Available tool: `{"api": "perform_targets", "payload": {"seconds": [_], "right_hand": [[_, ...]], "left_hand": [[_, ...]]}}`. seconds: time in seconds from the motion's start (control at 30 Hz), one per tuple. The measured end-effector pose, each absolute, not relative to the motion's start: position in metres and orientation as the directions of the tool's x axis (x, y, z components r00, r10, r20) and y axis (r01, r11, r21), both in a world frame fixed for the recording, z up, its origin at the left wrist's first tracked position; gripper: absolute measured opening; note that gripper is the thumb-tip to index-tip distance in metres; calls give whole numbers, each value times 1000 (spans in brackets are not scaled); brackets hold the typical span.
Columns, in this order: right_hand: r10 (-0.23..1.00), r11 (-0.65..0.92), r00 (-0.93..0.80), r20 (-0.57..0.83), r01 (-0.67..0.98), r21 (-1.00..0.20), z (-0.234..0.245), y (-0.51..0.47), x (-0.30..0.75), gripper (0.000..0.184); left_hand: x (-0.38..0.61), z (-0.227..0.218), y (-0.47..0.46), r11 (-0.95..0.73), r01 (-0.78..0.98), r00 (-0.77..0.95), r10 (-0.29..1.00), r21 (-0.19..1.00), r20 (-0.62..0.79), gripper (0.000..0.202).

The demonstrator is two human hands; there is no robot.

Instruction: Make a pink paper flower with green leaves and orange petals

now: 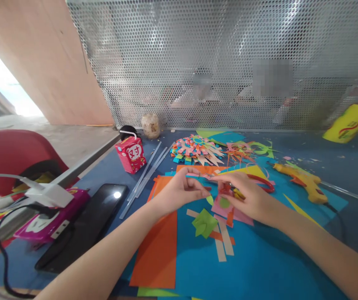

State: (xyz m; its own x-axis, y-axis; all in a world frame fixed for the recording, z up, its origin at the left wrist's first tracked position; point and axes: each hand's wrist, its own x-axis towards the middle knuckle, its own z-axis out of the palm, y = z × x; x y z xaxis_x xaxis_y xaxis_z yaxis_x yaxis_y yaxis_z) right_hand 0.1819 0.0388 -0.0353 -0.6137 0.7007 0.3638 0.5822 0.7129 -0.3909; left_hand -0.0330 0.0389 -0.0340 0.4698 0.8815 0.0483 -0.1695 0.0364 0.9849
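My left hand [183,189] is closed in a pinch, with a small light-green paper leaf [209,200] at its fingertips. My right hand [249,193] faces it with bent fingers close above pink and orange paper scraps. Scissors with a red handle [269,188] are partly hidden behind the right hand; whether it grips them I cannot tell. Below the hands, a green cut-paper leaf cluster [204,223] lies over pale and orange strips [223,243] on a blue paper sheet [244,262]. A pink paper piece [239,214] bears a green circle.
An orange sheet [158,254] lies left, beside clear glue sticks [144,177], a drink carton [131,154] and a phone [85,229]. Behind are a layered paper flower [196,149] and a perforated metal screen [166,54]. A yellow glue gun [305,181] lies right.
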Motion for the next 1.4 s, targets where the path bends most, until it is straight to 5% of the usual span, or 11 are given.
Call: {"api": "perform_targets", "payload": {"seconds": [0.4, 0.6, 0.83, 1.03, 1.23, 1.4], "right_hand": [[811, 548, -549, 201, 595, -588, -24, 30, 188, 43], [815, 488, -577, 45, 644, -589, -12, 28, 192, 40], [806, 535, -584, 100, 645, -546, -14, 27, 195, 46], [814, 470, -580, 37, 619, -629, -17, 26, 196, 48], [832, 523, -545, 108, 704, -481, -18, 27, 196, 47], [819, 533, -565, 98, 687, -493, -20, 28, 196, 40]], "left_hand": [[-31, -38, 39, 74, -251, 497, 866, 965, 63, 48], [-31, -38, 39, 61, -259, 510, 856, 964, 83, 50], [-33, -37, 38, 54, -229, 503, 861, 972, 71, 48], [-33, -36, 37, 36, -221, 502, 861, 975, 82, 49], [-34, -35, 37, 23, -201, 493, 866, 979, 81, 50], [-33, -34, 37, 25, -180, 481, 874, 983, 66, 52]]}}
